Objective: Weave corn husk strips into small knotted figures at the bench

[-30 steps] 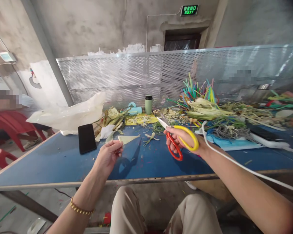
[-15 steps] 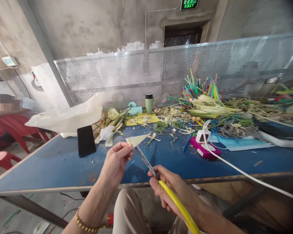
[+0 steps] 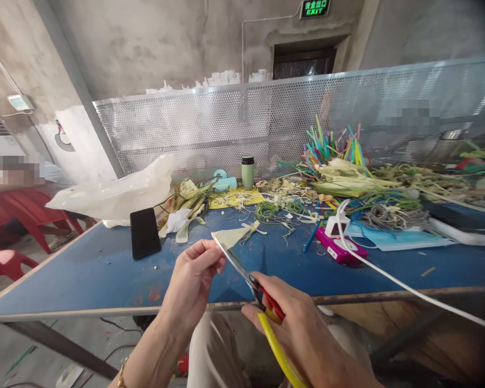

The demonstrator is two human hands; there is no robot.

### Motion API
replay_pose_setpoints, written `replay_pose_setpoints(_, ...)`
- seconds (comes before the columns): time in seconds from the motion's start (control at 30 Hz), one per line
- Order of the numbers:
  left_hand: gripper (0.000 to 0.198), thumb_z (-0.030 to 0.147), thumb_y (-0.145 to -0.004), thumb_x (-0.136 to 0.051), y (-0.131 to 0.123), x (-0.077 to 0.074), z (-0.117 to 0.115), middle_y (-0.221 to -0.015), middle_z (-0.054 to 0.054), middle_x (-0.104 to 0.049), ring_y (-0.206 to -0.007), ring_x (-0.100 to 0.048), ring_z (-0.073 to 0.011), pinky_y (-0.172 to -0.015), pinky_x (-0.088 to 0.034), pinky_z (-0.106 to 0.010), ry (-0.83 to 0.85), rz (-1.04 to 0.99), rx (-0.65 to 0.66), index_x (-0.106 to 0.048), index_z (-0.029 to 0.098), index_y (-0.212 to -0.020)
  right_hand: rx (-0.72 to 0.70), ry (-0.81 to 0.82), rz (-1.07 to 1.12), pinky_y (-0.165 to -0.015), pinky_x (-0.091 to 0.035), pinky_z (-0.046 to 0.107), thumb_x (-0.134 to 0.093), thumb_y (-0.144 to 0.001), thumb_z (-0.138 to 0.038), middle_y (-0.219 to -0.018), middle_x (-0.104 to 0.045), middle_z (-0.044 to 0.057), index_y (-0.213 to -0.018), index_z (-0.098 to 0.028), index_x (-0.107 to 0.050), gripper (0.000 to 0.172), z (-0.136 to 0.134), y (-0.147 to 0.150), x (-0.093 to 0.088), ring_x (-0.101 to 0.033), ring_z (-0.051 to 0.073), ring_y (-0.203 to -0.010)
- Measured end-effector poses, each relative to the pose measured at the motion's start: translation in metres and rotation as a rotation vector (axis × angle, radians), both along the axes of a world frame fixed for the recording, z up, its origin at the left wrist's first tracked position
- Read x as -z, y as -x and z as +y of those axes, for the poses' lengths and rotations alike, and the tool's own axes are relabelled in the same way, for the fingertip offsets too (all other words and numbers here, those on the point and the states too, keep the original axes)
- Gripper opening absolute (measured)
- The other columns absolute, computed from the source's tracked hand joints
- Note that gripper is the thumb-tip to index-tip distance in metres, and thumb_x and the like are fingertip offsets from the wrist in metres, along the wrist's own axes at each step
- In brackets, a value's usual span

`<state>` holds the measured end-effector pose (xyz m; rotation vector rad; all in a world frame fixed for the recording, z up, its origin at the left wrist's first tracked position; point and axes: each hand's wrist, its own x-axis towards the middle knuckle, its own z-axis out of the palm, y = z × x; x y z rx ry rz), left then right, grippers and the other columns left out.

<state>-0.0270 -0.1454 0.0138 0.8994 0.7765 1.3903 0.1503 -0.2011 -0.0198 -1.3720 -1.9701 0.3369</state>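
Observation:
My left hand [image 3: 198, 269] pinches the near corner of a pale, thin triangular piece [image 3: 231, 237], which looks like corn husk. My right hand [image 3: 295, 318] is wrapped round the red and yellow handles of a pair of scissors [image 3: 238, 265]. Their blades point up and left, with the tips against the husk edge beside my left fingers. Both hands are raised over the table's front edge. Behind the husk lies a small knotted strip figure [image 3: 251, 230]; I cannot tell how far apart they are.
On the blue table [image 3: 105, 280] lie a black phone [image 3: 144, 233], a plastic bag [image 3: 121, 188], a green bottle [image 3: 248, 173], a husk pile [image 3: 347, 178] and a magenta power strip [image 3: 339, 245] with a white cable [image 3: 404, 291]. A perforated metal screen [image 3: 210, 124] stands behind. A person sits far left.
The scissors have turned, showing their red handle and wider blades, and now lie along the husk's edge. The husk piece has shifted slightly and shows flatter to me. My left hand keeps its pinch.

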Motion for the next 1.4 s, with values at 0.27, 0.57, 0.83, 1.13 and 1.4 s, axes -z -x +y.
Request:
replay_pose_setpoints(0.27,0.021,0.027,-0.058,-0.083,0.001,-0.008,-0.005,-0.057,-0.002,-0.057,-0.054,-0.047,-0.0095,-0.051,-0.036,-0.022,0.019,0.048,-0.037,-0.068,0.013,-0.061,0.020,-0.186,-0.119,-0.048,-0.041,0.026,-0.058,-0.089,-0.049,-0.074,-0.060,0.005,-0.122,-0.021,-0.063,0.043,0.003,-0.005,0.008,-0.053,0.015,-0.053)
replay_pose_setpoints(0.57,0.019,0.027,-0.064,-0.080,-0.003,0.002,0.000,-0.059,-0.002,-0.057,-0.056,-0.047,-0.0098,-0.053,-0.035,-0.023,0.044,0.003,0.008,-0.067,0.013,-0.063,0.025,-0.252,-0.169,-0.049,-0.043,0.027,-0.051,-0.093,-0.053,-0.072,-0.061,0.007,-0.124,-0.016,-0.063,0.050,0.004,-0.007,0.009,-0.056,0.016,-0.053)
replay_pose_setpoints(0.83,0.019,0.027,-0.067,-0.079,-0.004,0.005,0.001,-0.062,-0.002,-0.057,-0.058,-0.048,-0.0095,-0.055,-0.037,-0.022,0.035,0.004,0.017,-0.067,0.013,-0.066,0.021,-0.307,-0.143,-0.050,-0.045,0.027,-0.047,-0.095,-0.050,-0.071,-0.061,0.006,-0.124,-0.014,-0.062,0.049,0.004,-0.007,0.013,-0.059,0.016,-0.055)
replay_pose_setpoints(1.13,0.018,0.026,-0.070,-0.077,-0.003,0.005,-0.001,-0.061,-0.001,-0.057,-0.058,-0.048,-0.0088,-0.056,-0.037,-0.020,0.015,0.012,0.015,-0.066,0.013,-0.066,0.007,-0.153,-0.060,-0.054,-0.044,0.025,-0.063,-0.088,-0.039,-0.071,-0.057,0.000,-0.128,-0.020,-0.059,0.045,0.002,-0.007,0.009,-0.055,0.014,-0.058)
replay_pose_setpoints(1.4,0.017,0.024,-0.067,-0.078,-0.009,-0.008,0.008,-0.059,0.000,-0.056,-0.056,-0.047,-0.0091,-0.054,-0.037,-0.021,-0.025,0.006,0.044,-0.065,0.013,-0.063,0.034,-0.120,0.046,-0.058,-0.042,0.025,-0.065,-0.085,-0.041,-0.070,-0.055,-0.001,-0.124,-0.023,-0.063,0.042,0.014,-0.002,-0.010,-0.051,0.013,-0.060)
